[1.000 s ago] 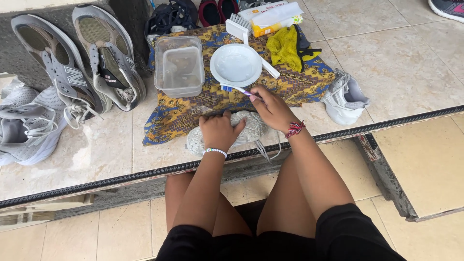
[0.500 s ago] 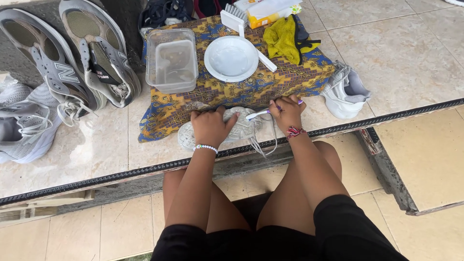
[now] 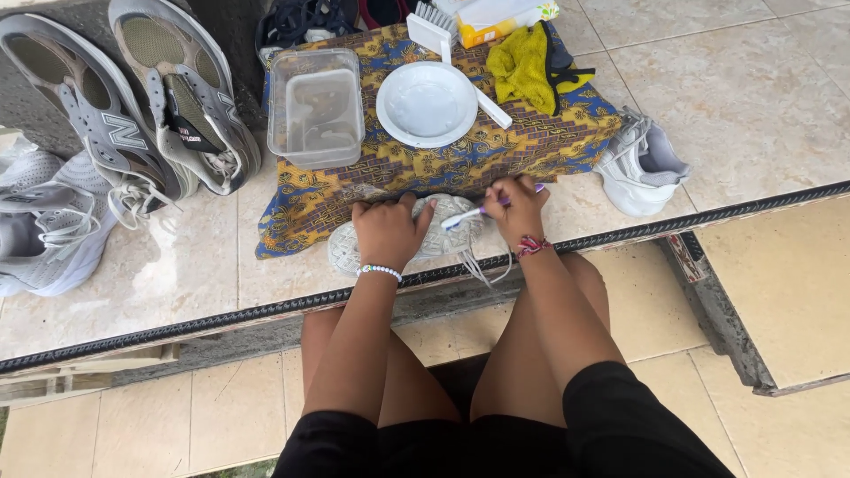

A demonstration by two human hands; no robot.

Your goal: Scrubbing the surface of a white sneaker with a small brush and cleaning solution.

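A white shoe [image 3: 447, 237] lies sole-up on the tiled ledge at the front edge of a patterned yellow and blue cloth [image 3: 549, 146]. My left hand [image 3: 388, 230] presses down on it and holds it still. My right hand [image 3: 515, 209] grips a toothbrush [image 3: 465, 218] with a purple handle, its white head touching the shoe's sole. A white bowl [image 3: 427, 104] sits on the cloth behind the shoe, and a clear plastic box [image 3: 316, 106] stands to its left.
Two grey sneakers [image 3: 133, 115] lean upright at the back left, with more pale shoes [image 3: 44, 221] at the far left. Another white shoe [image 3: 639, 164] lies right of the cloth. A yellow rag [image 3: 524, 75], a white scrub brush [image 3: 447, 44] and a carton [image 3: 506, 19] lie behind the bowl.
My right hand came back from the white bowl with the toothbrush and brought its head down onto the shoe. The view shifted slightly.
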